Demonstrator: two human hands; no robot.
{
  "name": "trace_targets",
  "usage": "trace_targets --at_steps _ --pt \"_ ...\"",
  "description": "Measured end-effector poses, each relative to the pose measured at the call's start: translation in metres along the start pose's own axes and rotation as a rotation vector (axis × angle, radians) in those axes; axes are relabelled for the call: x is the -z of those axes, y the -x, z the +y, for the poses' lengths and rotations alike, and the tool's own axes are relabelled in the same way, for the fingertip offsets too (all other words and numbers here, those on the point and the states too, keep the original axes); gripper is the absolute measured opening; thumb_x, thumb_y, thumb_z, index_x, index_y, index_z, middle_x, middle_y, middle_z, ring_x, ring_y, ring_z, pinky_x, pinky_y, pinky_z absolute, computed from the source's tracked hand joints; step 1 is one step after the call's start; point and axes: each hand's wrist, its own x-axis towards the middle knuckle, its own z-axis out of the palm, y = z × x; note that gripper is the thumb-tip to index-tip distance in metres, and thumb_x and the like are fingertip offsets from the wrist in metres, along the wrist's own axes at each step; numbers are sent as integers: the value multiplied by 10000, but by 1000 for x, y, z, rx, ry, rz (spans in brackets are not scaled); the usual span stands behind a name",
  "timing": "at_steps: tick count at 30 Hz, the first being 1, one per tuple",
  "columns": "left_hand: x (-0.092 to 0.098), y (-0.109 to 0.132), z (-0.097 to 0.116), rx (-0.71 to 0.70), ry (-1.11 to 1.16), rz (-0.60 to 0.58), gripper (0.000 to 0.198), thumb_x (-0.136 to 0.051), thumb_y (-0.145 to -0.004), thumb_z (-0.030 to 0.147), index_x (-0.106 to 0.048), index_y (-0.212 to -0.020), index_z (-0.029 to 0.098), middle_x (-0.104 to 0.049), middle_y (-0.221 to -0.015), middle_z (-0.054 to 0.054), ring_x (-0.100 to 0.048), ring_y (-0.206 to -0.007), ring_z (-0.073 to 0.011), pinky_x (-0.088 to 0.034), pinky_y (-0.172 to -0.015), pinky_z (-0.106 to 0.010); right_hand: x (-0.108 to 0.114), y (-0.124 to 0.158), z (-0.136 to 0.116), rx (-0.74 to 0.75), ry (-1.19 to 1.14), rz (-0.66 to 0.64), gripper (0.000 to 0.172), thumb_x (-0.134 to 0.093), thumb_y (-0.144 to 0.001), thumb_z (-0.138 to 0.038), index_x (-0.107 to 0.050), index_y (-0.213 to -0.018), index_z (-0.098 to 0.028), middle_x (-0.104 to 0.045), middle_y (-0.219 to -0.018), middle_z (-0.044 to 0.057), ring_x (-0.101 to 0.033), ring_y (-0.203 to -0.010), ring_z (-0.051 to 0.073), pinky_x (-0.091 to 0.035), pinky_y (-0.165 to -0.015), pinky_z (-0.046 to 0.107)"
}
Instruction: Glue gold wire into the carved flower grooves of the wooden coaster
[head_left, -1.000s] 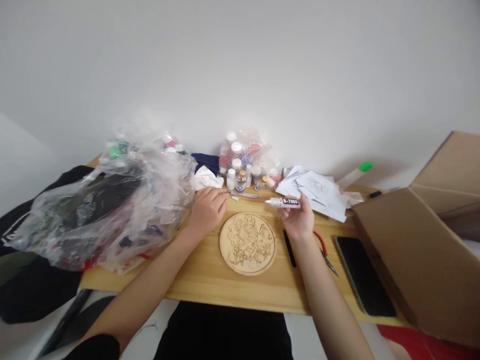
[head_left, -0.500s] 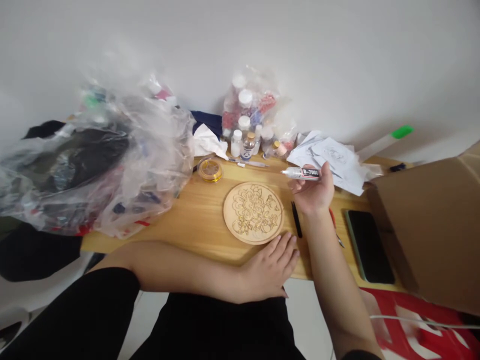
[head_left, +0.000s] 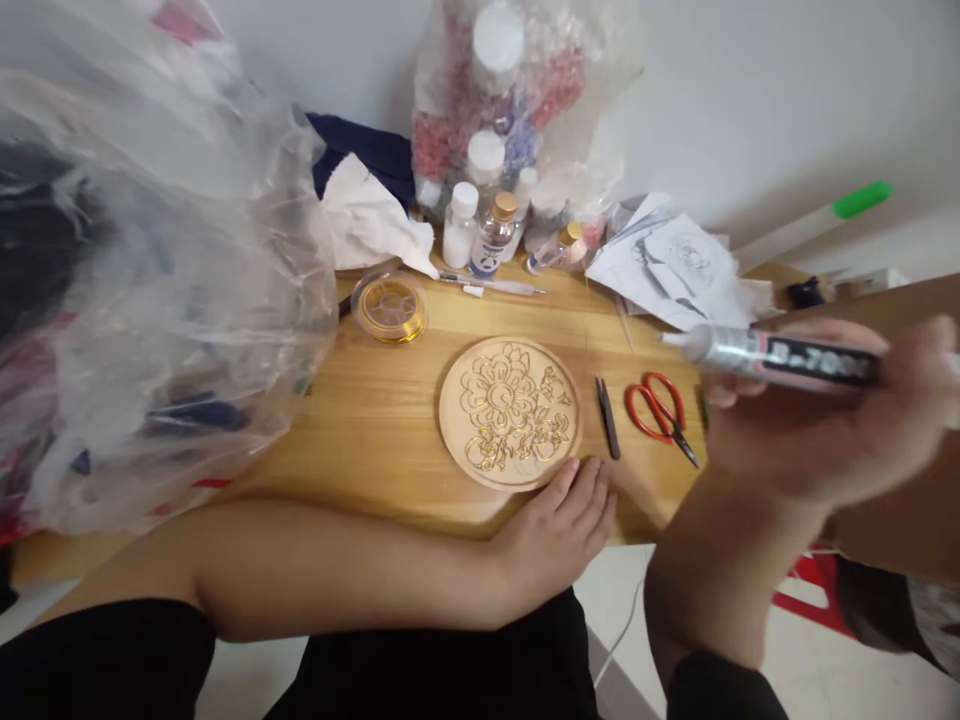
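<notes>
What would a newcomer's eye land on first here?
Probably the B-7000 glue tube, held large and blurred in the right hand at the right. Next, mid-picture, the round wooden board bearing a gold wire flower, with the left hand by its near edge. A bulky clear plastic bag crowds the left side.

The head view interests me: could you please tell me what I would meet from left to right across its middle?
Crumpled clear plastic bag, round spool of gold wire, round pale wooden plate with gold outlines, slim black tweezers, red-handled scissors, right hand holding white tube with black label.
</notes>
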Motion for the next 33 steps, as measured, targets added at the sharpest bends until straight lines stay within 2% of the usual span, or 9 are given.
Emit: trace_targets --at_steps 3,5,6,9,13,17,21,28,33 --pt "-1 -1 1 10 6 6 412 -346 -943 268 -516 -1301 158 -486 -1373 -110 -448 -1284 -259 -291 -1107 -472 1 42 -1 142 121 104 169 -509 -806 -281 -619 -708 -196 -529 -547 -33 -491 -383 98 -319 -348 250" --pt "-2 -1 0 5 20 11 404 -361 -940 265 -519 -1296 158 -505 -1355 -110 -467 -1269 -254 -306 -1104 -472 -2 70 9 96 176 131 177 -484 -801 -252 -629 -727 -184 -576 -584 -15 -481 -374 102 -306 -326 256" --pt "-2 -2 0 -8 30 11 404 -368 -937 264 -519 -1295 155 -511 -1347 -110 -471 -1265 -252 -315 -1103 -472 -6 82 15 114 211 197 186 -480 -795 -237 -640 -727 -174 -573 -588 -9 -475 -386 100 -299 -330 257" --pt "-5 -1 3 -54 59 -42 430 -419 -908 282 -504 -1317 178 -466 -1393 -77 -412 -1312 -260 -301 -1133 -478 -17 102 34 178 273 327 163 -505 -768 -207 -654 -704 -188 -592 -633 4 -529 -521 117 -382 -447 263" --pt "-11 -1 7 -76 124 -105 457 -492 -854 303 -525 -1304 233 -418 -1433 -17 -302 -1375 -280 -236 -1184 -484 -27 103 46 151 272 339 198 -487 -753 -165 -634 -624 -198 -570 -575 -3 -512 -512 116 -381 -468 265" --pt "-7 -2 3 -126 128 -155 459 -417 -899 294 -485 -1340 188 -404 -1442 -40 -302 -1374 -286 -253 -1176 -489 -26 99 48 119 322 305 201 -498 -722 -145 -637 -584 -187 -581 -550 -2 -515 -502 116 -382 -459 256" --pt "0 -3 -2 -152 127 -223 439 -391 -906 260 -497 -1331 226 -406 -1439 12 -289 -1383 -266 -244 -1188 -443 -26 103 52 116 291 310 216 -492 -732 -122 -640 -588 -183 -583 -537 -10 -514 -490 106 -371 -443 243" --pt "-3 -2 2 -117 114 -172 447 -388 -895 225 -500 -1327 234 -448 -1409 22 -301 -1379 -257 -253 -1191 -432 -25 106 56 141 287 288 201 -513 -756 -129 -647 -614 -173 -595 -567 -11 -521 -498 99 -383 -456 241" --pt "-4 -1 2 -113 103 -155 466 -399 -888 237 -469 -1349 230 -447 -1407 29 -300 -1379 -263 -249 -1191 -445 -23 107 54 98 303 268 177 -548 -767 -170 -638 -616 -178 -592 -581 -18 -528 -503 98 -394 -459 246"
